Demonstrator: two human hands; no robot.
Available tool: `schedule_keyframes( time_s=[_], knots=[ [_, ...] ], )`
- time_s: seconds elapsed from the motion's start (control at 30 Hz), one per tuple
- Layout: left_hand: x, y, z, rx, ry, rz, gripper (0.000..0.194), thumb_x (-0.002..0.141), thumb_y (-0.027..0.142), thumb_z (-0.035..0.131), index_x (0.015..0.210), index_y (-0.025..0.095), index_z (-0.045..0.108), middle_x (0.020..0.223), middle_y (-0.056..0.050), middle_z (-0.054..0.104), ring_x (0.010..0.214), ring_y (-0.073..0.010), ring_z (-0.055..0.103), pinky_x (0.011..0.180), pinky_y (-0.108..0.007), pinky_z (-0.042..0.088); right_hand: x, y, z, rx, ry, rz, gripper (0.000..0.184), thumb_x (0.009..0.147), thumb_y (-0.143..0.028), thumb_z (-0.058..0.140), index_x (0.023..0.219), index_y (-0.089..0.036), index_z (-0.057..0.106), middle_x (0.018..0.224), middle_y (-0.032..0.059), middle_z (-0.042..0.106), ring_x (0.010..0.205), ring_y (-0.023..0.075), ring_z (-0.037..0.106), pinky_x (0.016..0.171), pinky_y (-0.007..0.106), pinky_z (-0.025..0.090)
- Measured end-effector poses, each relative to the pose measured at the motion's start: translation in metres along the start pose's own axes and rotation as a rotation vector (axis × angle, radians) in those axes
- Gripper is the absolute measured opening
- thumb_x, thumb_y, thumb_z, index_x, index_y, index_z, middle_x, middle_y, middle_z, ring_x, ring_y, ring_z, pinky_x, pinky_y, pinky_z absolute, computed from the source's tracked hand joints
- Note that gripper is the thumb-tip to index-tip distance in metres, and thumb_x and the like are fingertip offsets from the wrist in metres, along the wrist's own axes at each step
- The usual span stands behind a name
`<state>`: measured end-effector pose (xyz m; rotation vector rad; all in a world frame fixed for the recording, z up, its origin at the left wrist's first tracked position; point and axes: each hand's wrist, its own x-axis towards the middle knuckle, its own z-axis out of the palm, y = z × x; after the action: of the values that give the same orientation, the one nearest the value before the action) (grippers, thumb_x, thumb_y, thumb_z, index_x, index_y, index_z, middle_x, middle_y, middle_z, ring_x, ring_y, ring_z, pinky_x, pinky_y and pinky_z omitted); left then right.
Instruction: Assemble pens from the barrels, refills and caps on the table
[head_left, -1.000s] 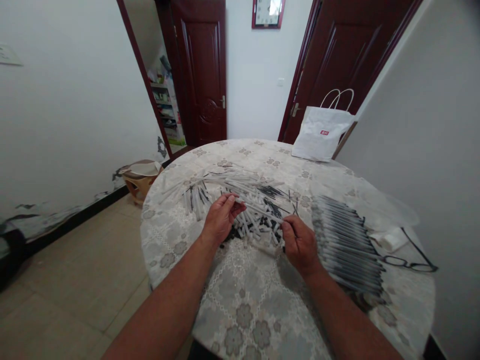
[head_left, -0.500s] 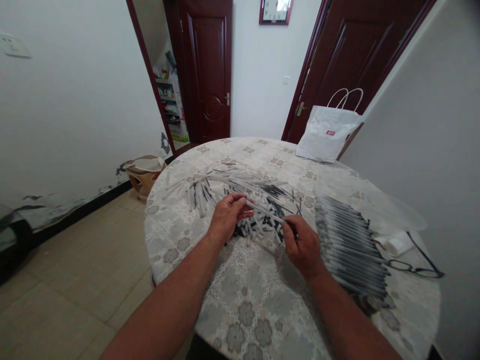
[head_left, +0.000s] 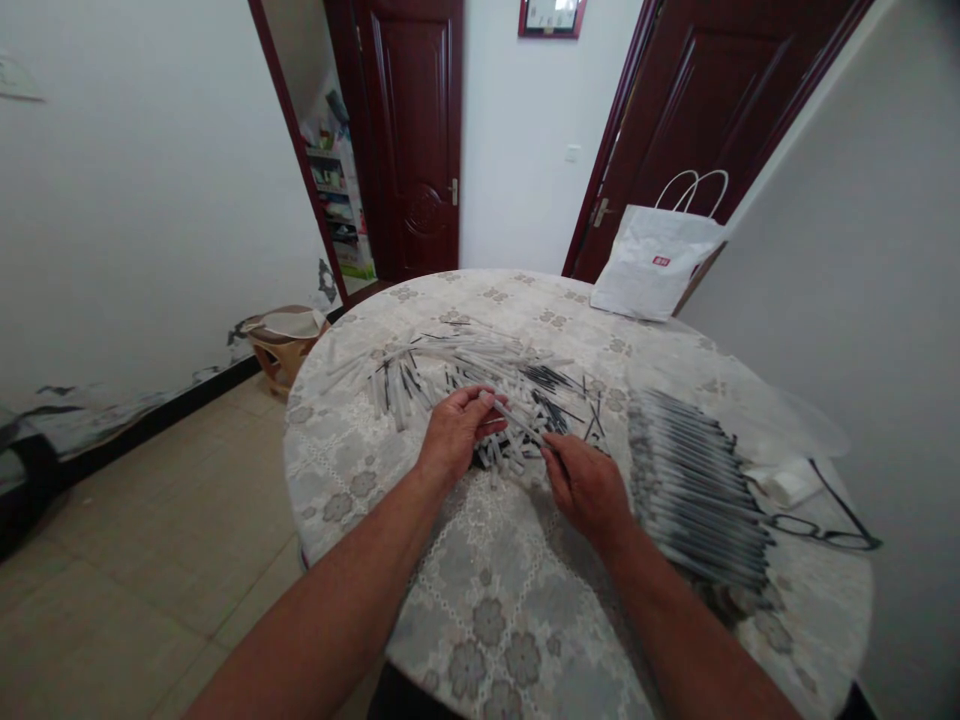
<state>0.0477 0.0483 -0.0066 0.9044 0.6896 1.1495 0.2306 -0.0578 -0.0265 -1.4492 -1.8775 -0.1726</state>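
Note:
A thin, whitish, translucent tube that looks like a pen barrel [head_left: 523, 423] is held slanted between my two hands above the table. My left hand [head_left: 454, 430] pinches its upper left end between thumb and fingertips. At the lower right end, my right hand [head_left: 589, 486] is closed around it. Below and behind the hands lies a pile of short white pieces [head_left: 504, 455] with dark bits among them. Thin black rods [head_left: 547, 378] and longer pale tubes [head_left: 472, 348] are scattered farther back. The right hand's fingertips are partly hidden.
To the right lies a dense row of grey tubes with dark ends [head_left: 701, 490], beside black-framed glasses [head_left: 825, 535] and a small white roll [head_left: 791, 487]. A white paper bag [head_left: 652, 265] stands at the back right of the round, cloth-covered table [head_left: 495, 620]. A stool [head_left: 281, 345] stands left.
My right hand has moved left along the tube, closer to my left hand, which keeps its pinch. The whole view has shifted slightly.

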Motion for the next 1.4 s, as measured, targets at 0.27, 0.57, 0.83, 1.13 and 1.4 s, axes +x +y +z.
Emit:
schedule_keyframes(
  time_s=[0.27, 0.57, 0.83, 1.13, 1.4],
  knots=[
    [-0.001, -0.004, 0.002, -0.025, 0.015, 0.003, 0.029, 0.081, 0.034, 0.077, 0.101, 0.015, 0.067, 0.098, -0.01, 0.076, 0.088, -0.0204, 0.074, 0.078, -0.034, 0.063, 0.005, -0.016, -0.004, 0.18, 0.037, 0.173, 0.022, 0.1, -0.032, 0.053, 0.106, -0.021, 0.071, 0.097, 0.008, 0.077, 0.087, 0.0227, 0.072, 0.082, 0.033, 0.053],
    [-0.005, -0.009, 0.005, 0.03, 0.032, 0.027, 0.03, 0.081, 0.038, 0.076, 0.1, 0.016, 0.067, 0.099, -0.011, 0.077, 0.088, -0.022, 0.075, 0.074, -0.034, 0.063, 0.007, -0.006, 0.0, 0.507, -0.114, 0.467, 0.029, 0.1, -0.042, 0.052, 0.094, -0.02, 0.071, 0.06, -0.0022, 0.063, 0.054, 0.0176, 0.059, 0.052, 0.027, 0.044],
    [-0.01, -0.014, 0.008, 0.33, -0.071, 0.099, 0.04, 0.08, 0.05, 0.077, 0.101, 0.015, 0.075, 0.078, -0.007, 0.076, 0.07, -0.0227, 0.074, 0.066, -0.034, 0.061, 0.014, -0.017, -0.015, 0.077, -0.081, 0.154, 0.018, 0.1, -0.025, 0.054, 0.109, -0.02, 0.068, 0.102, 0.0087, 0.072, 0.096, 0.0222, 0.066, 0.088, 0.034, 0.05],
    [-0.011, -0.017, 0.005, 0.515, -0.149, 0.208, 0.036, 0.085, 0.052, 0.072, 0.1, 0.019, 0.074, 0.077, -0.005, 0.077, 0.068, -0.0217, 0.073, 0.067, -0.031, 0.059, 0.022, -0.027, -0.048, -0.22, -0.307, 0.188, 0.009, 0.098, -0.024, 0.061, 0.103, -0.023, 0.068, 0.1, 0.0064, 0.066, 0.095, 0.0201, 0.063, 0.081, 0.029, 0.047],
    [-0.02, -0.018, 0.011, 0.611, -0.311, 0.267, 0.021, 0.089, 0.041, 0.067, 0.094, 0.022, 0.075, 0.077, -0.003, 0.076, 0.068, -0.0202, 0.071, 0.067, -0.029, 0.056, 0.015, -0.017, -0.078, -0.211, -0.399, 0.142, 0.011, 0.097, -0.02, 0.063, 0.105, -0.023, 0.07, 0.099, 0.0047, 0.069, 0.094, 0.0191, 0.065, 0.081, 0.028, 0.045]
  ],
)
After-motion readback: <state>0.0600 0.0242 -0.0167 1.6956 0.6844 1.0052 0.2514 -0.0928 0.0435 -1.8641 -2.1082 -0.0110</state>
